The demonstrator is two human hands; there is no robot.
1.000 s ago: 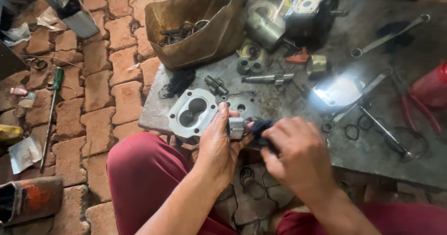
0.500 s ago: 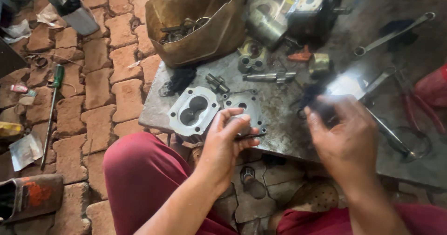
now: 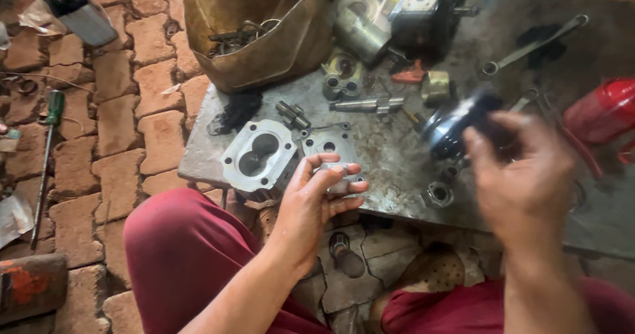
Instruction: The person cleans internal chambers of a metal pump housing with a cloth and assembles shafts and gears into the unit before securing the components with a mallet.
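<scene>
L hand pinches a small grey metal block in its fingertips, just off the near edge of the metal slab, beside the pump housing. R hand is blurred, curled round a dark round part over the slab's middle; looks gripped, not certain. Risk, imo: block slips from that light pinch and drops to the brick floor, since nothing sits under it. Vs half a sec ago: R hand was reaching empty toward the slab's right side; now it's lifted w/ the dark part.
</scene>
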